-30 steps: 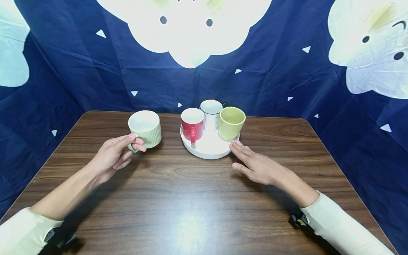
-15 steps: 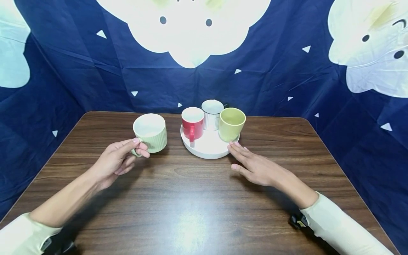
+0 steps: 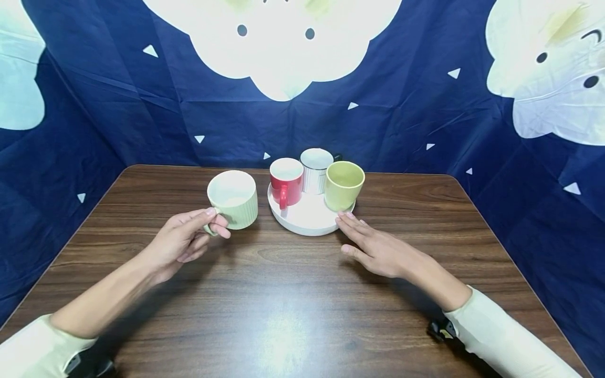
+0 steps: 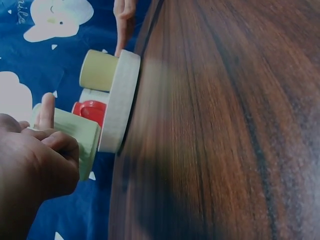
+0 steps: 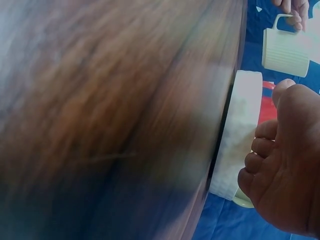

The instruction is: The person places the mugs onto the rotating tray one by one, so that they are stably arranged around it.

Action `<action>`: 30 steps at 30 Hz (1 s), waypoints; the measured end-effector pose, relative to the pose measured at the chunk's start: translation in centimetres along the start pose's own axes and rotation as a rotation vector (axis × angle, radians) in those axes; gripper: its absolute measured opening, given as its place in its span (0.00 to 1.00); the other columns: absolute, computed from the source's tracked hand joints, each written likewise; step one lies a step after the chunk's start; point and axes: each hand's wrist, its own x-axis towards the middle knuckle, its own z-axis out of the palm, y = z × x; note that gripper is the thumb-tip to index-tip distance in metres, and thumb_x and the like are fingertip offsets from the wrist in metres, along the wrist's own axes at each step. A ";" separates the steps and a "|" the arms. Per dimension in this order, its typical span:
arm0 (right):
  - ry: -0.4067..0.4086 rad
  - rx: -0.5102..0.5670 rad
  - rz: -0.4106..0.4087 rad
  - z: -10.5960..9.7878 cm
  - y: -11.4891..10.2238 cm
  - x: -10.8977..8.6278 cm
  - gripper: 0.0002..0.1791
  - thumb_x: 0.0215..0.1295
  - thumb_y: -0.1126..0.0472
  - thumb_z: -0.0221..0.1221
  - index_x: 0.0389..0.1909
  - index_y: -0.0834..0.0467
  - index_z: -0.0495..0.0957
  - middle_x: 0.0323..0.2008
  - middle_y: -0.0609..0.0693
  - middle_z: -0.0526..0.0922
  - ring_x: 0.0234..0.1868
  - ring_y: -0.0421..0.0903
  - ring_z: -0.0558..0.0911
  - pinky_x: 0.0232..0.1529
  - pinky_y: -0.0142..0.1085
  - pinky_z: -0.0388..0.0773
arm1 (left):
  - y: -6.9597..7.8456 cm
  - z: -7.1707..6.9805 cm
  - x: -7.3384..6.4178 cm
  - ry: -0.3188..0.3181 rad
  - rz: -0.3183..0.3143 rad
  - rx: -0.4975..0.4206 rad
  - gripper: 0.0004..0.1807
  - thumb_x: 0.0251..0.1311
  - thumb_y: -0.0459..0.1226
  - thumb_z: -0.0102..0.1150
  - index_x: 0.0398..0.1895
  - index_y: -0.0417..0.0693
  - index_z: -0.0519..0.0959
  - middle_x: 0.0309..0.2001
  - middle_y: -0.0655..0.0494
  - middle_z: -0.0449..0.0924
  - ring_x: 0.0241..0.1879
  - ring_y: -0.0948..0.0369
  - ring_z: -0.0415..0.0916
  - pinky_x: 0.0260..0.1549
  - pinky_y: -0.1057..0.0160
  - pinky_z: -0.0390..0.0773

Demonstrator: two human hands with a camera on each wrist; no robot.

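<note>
My left hand [image 3: 186, 239] grips the handle of a pale green ribbed mug [image 3: 240, 212], holding it upright above the table, left of a round white tray [image 3: 307, 230]. On the tray stand a red mug [image 3: 294, 193] with its handle towards me, a striped white mug [image 3: 312, 179] behind it, and a yellow-green cup [image 3: 341, 194] at the right. My right hand [image 3: 378, 249] has its fingers extended, with the tips at the tray's front right rim beside the yellow-green cup. In the right wrist view, that hand [image 5: 295, 155] covers much of the tray's contents.
The brown wooden table [image 3: 283, 294] reaches back to a dark blue cloth [image 3: 222, 115] with white cloud shapes. The tray sits near the table's far edge. Black wrist devices [image 3: 441, 329] show at both sleeves.
The pale green mug has moved right and slightly nearer to me in my left hand. The tray's cups have shifted slightly clockwise, and my right fingertips have slid a little left along the rim.
</note>
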 end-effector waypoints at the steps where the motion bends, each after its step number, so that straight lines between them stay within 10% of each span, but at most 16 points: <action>1: -0.001 0.001 0.001 0.0 -0.1 0.0 0.39 0.93 0.42 0.48 0.93 0.55 0.53 0.93 0.57 0.50 0.94 0.56 0.52 0.92 0.58 0.57 | 0.0 0.1 0.0 -0.001 -0.003 0.005 0.19 0.93 0.44 0.47 0.49 0.52 0.89 0.40 0.65 0.97 0.16 0.55 0.41 0.17 0.50 0.35; 30: -0.013 0.014 0.021 -0.3 0.2 -0.2 0.40 0.93 0.42 0.49 0.93 0.55 0.52 0.94 0.55 0.49 0.94 0.56 0.52 0.92 0.59 0.56 | -0.6 2.9 0.7 -0.065 -0.029 0.032 0.19 0.92 0.45 0.48 0.49 0.50 0.88 0.41 0.62 0.96 0.15 0.56 0.44 0.15 0.51 0.39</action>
